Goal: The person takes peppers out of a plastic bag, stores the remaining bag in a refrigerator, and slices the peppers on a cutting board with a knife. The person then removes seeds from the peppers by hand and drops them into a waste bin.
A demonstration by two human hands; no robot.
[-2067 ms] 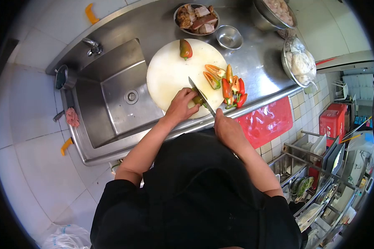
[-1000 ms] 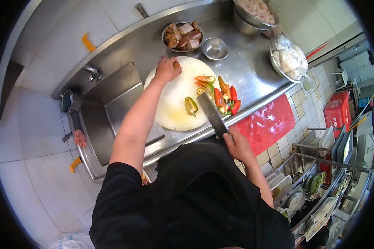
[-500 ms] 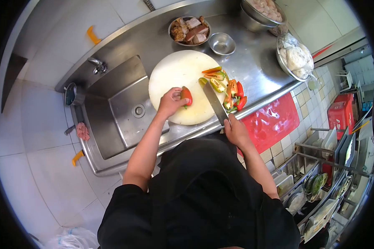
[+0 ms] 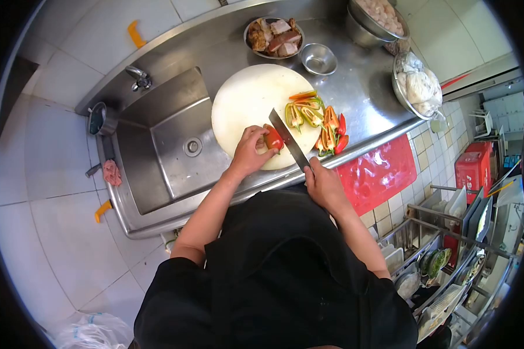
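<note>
My left hand (image 4: 254, 152) holds a red pepper (image 4: 273, 138) down on the round white cutting board (image 4: 239, 99), fingers closed around its left side. In my right hand (image 4: 325, 182) is the handle of a knife (image 4: 290, 139). Its long blade points up and left across the board, close beside the right side of the pepper; whether the edge touches it I cannot tell. Cut green and orange pepper pieces (image 4: 305, 111) lie at the board's right edge. More orange pieces (image 4: 328, 132) and small red peppers (image 4: 342, 143) lie just beyond them, by the counter's edge.
Behind the board stand a bowl of meat chunks (image 4: 273, 37) and a small metal bowl (image 4: 319, 59). A sink (image 4: 174, 157) with a faucet (image 4: 138, 78) is at left. Farther right are a bowl with white bags (image 4: 416, 87) and, below the counter, a red mat (image 4: 378, 174).
The knife has moved left, from beside the cut pieces to close beside the red pepper. My left hand has turned the pepper and shifted it slightly right. The view has shifted a little.
</note>
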